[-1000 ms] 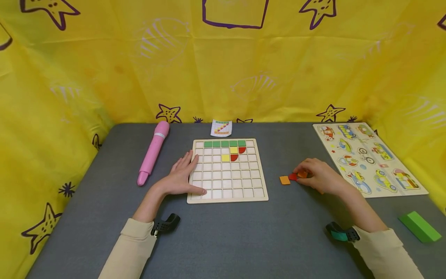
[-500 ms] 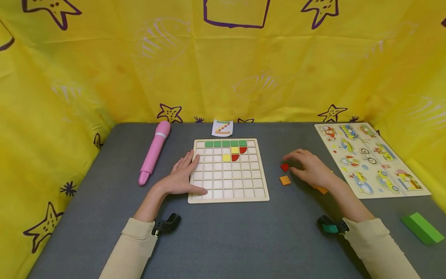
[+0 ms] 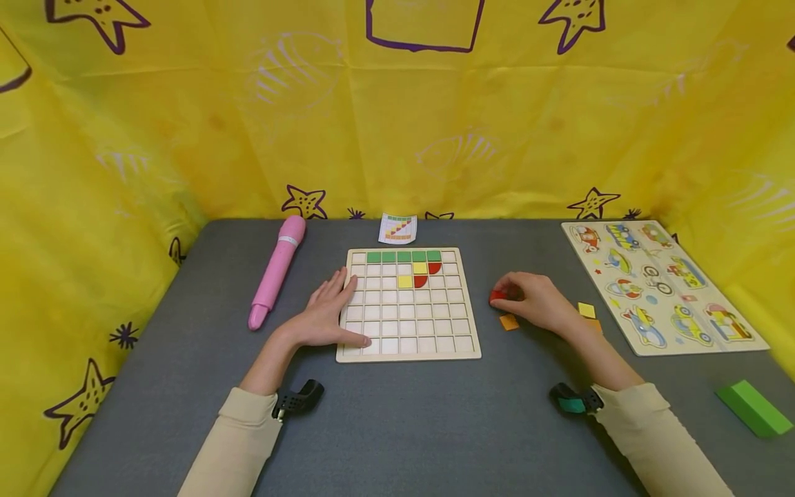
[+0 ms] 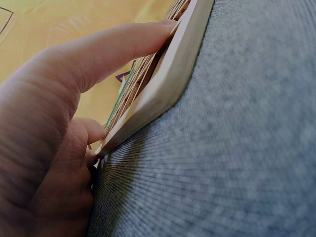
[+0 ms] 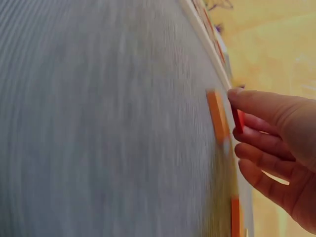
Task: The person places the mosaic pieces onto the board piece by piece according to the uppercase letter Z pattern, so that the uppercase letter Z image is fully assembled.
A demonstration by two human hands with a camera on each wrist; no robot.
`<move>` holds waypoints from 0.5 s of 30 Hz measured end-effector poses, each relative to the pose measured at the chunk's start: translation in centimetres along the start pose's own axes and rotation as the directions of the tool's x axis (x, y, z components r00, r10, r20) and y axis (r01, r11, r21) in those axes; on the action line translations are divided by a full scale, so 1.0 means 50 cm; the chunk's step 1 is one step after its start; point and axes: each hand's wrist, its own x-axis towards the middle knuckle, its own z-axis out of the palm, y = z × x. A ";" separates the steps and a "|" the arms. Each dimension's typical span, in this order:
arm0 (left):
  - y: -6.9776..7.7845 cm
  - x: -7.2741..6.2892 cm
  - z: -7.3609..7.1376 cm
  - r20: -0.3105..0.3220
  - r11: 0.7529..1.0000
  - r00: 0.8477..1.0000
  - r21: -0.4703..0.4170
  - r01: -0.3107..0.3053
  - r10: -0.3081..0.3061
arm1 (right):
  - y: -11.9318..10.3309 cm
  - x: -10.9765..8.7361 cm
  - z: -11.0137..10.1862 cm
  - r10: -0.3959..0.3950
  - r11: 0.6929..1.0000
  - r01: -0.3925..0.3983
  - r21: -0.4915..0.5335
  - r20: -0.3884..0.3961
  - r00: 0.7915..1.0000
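A wooden grid board (image 3: pixel 406 354) lies mid-table, with a row of green squares (image 3: pixel 404 257) near its top, plus two yellow squares (image 3: pixel 405 281) and two red quarter-circle tiles (image 3: pixel 420 281) set in its cells. My left hand (image 3: pixel 323 317) rests along its left side, thumb (image 4: pixel 123 44) over the front left corner and fingers spread at the edge. To the right of the board, my right hand (image 3: pixel 535 300) pinches a red tile (image 5: pixel 238 118) between thumb and fingers. An orange square (image 3: pixel 509 322) lies just below that hand.
By the right wrist lie a yellow square (image 3: pixel 586 310) and an orange tile (image 3: pixel 595 325). A picture puzzle board (image 3: pixel 664 290) and a green block (image 3: pixel 754 408) are at the right. Behind the grid stands a small pattern card (image 3: pixel 397 228); a pink wand-shaped thing (image 3: pixel 277 273) lies left.
My right hand has left the orange and red tiles farther right, moved left and taken hold of the red tile. The yellow square has come into view. My left hand has stayed on the board.
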 end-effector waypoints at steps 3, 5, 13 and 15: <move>0.001 -0.001 -0.001 0.001 1.000 1.000 -0.001 0.003 -0.003 | -0.028 0.017 0.013 0.028 0.999 -0.028 0.045 0.001 1.000; 0.002 -0.001 -0.001 0.001 1.000 1.000 -0.001 0.007 -0.007 | -0.049 0.030 0.024 0.034 0.996 -0.034 0.077 0.004 0.999; 0.002 -0.001 -0.001 0.001 1.000 1.000 0.001 0.002 -0.002 | -0.125 0.094 0.079 -0.026 0.990 0.022 0.141 0.025 0.999; 0.002 -0.001 -0.001 0.001 1.000 1.000 0.004 0.001 -0.001 | -0.140 0.109 0.092 -0.050 0.988 0.046 0.149 0.028 0.998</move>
